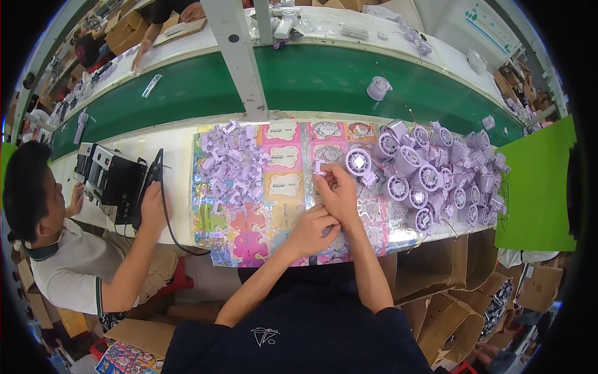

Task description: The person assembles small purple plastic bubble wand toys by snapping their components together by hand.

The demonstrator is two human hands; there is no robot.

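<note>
My right hand pinches a small lilac plastic bracket between thumb and fingers, just above the table mat. Immediately to its right is a round lilac casing with a spoked ring and a pale square in its middle. My left hand lies against the right wrist, its fingers loosely bent and the thumb apart, and nothing shows in it. To the left a loose pile of similar lilac brackets covers the mat. Many more round lilac casings with thin wires are heaped on the right.
A colourful printed mat covers my table. Beyond its far edge runs a green conveyor belt, carrying one lilac casing. A metal post rises at the far edge. On the left a co-worker handles a corded tool beside a black device. Cardboard boxes stand below right.
</note>
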